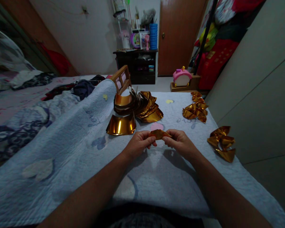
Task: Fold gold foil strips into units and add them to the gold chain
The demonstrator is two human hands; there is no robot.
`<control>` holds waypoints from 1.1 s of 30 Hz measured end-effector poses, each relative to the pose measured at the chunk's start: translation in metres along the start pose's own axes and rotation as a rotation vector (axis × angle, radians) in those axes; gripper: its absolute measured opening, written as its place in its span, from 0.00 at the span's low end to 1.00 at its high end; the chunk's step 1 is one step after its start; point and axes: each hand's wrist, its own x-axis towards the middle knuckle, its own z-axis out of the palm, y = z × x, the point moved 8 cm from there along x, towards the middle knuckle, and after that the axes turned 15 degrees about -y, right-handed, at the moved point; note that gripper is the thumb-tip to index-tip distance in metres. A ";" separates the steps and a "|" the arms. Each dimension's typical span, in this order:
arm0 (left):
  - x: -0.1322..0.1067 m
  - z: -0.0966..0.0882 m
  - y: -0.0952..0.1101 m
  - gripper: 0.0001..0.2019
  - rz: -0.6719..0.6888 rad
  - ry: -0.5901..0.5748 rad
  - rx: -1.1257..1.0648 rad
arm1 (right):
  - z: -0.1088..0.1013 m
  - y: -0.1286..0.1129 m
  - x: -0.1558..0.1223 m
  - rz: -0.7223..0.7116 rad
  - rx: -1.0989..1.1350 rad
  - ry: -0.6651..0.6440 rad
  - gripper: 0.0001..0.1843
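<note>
On the blue quilt [68, 142], both hands [160, 144] pinch a gold paper [158, 134] between them.

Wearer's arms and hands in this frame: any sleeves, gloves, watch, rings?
The left hand and right hand are ungloved. The left forearm and right forearm are uncovered all the way to the bottom edge of the frame, so no sleeve shows. There is no watch or band at either wrist. No rings are apparent, but the light is too dim to be sure.

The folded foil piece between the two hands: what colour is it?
The folded foil piece is shiny metallic gold, seen best in the head view.
</note>
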 end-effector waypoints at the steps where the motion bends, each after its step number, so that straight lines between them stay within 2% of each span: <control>1: 0.000 0.000 0.000 0.16 0.001 0.003 -0.003 | 0.000 0.000 0.000 -0.008 0.006 0.001 0.15; 14: -0.001 -0.002 0.001 0.14 -0.008 0.015 0.004 | 0.000 0.003 0.001 -0.012 0.020 -0.001 0.12; 20: -0.002 -0.007 -0.002 0.13 -0.017 0.065 -0.002 | -0.004 0.007 0.001 0.040 0.027 0.041 0.18; 27: -0.002 -0.005 0.001 0.12 -0.011 0.053 0.002 | -0.005 0.005 0.001 0.008 0.031 0.046 0.16; 33: -0.002 -0.002 0.001 0.16 -0.028 0.016 0.037 | -0.007 0.004 0.001 0.015 -0.013 0.067 0.17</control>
